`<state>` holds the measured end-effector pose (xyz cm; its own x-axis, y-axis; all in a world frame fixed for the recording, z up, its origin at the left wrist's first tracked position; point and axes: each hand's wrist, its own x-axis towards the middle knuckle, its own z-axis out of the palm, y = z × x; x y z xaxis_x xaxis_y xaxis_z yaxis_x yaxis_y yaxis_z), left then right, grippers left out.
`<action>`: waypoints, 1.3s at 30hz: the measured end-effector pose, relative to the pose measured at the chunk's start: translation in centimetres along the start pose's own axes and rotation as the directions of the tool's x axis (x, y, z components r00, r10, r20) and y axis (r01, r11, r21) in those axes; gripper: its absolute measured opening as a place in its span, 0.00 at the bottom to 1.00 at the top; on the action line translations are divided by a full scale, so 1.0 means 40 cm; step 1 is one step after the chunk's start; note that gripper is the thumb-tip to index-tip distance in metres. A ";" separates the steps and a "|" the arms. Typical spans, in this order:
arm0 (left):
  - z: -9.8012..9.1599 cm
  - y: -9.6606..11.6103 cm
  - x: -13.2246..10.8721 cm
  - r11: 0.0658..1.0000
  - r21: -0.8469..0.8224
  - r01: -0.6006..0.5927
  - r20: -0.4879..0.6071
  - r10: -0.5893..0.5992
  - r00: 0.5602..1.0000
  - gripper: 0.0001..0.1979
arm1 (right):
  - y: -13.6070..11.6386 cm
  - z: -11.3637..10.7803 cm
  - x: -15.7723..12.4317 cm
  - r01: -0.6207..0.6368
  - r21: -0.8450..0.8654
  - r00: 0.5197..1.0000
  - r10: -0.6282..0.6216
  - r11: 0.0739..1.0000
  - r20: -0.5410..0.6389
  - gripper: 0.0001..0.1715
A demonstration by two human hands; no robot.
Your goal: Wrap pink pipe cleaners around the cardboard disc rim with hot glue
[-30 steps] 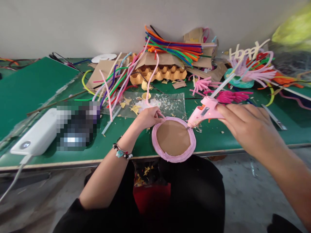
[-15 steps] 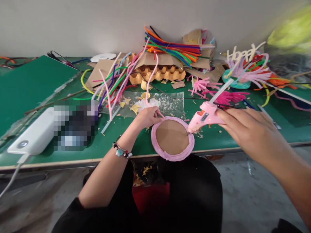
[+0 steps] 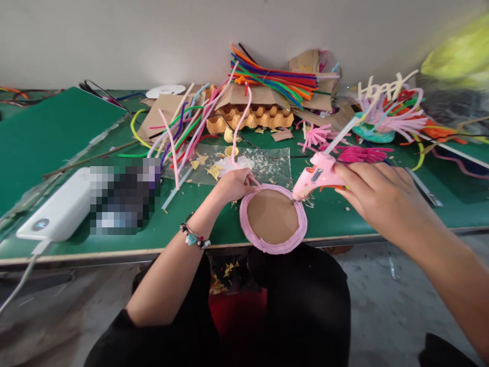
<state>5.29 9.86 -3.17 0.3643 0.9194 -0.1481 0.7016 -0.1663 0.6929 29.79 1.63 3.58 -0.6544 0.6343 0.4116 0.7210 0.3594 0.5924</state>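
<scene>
A round brown cardboard disc [image 3: 272, 216] with a pale pink fuzzy rim [image 3: 301, 229] overhangs the table's front edge. My left hand [image 3: 237, 184] is closed at the disc's upper left, pinching a light pink pipe cleaner [image 3: 241, 122] whose long end rises behind the hand. My right hand [image 3: 376, 196] grips a pink hot glue gun [image 3: 316, 176], a translucent glue stick [image 3: 342, 134] poking out of its back. The gun's nozzle points down at the inner edge of the rim on the right side; contact cannot be made out.
A clear plastic sheet [image 3: 277, 160] with scraps lies behind the disc. Loose pipe cleaners [image 3: 187, 127], an orange egg carton [image 3: 263, 120] and a bundle of coloured pipe cleaners [image 3: 273, 76] stand further back. A white power bank [image 3: 57, 209] is at left, pink pom-pom shapes [image 3: 361, 154] at right.
The glue gun's nozzle has shifted slightly up and left along the rim, my right hand moving with it. My left hand keeps its pinch at the rim. The view has shifted slightly.
</scene>
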 end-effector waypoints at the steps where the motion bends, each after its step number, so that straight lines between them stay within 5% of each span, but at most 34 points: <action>1: 0.000 -0.001 0.000 1.000 0.000 0.000 0.001 0.000 1.000 0.08 | -0.001 0.003 0.002 -0.006 0.004 1.000 0.006 1.000 0.005 0.17; 22: -0.006 0.009 0.000 0.996 0.092 -0.021 0.010 0.020 1.000 0.08 | 0.012 -0.056 -0.019 0.146 0.050 0.989 -0.147 0.988 0.017 0.15; 29: -0.001 0.008 -0.011 0.996 0.082 -0.032 -0.035 0.035 0.999 0.08 | 0.046 -0.010 -0.011 -0.177 0.184 0.984 0.176 0.967 0.022 0.23; 34: -0.014 0.025 -0.038 0.989 0.148 -0.012 -0.023 0.016 1.000 0.06 | 0.055 0.072 0.026 -0.413 0.229 0.910 0.392 0.881 0.133 0.27; 39: -0.033 0.029 -0.069 0.971 0.238 -0.005 -0.035 0.014 0.999 0.05 | 0.028 0.153 0.075 -0.527 0.300 0.849 0.476 0.795 0.230 0.25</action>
<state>4.29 7.59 -1.04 0.3522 0.9290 -0.1138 0.8254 -0.2509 0.5058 30.03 8.13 1.23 -0.1603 0.8670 0.4719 0.9865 0.1572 0.0464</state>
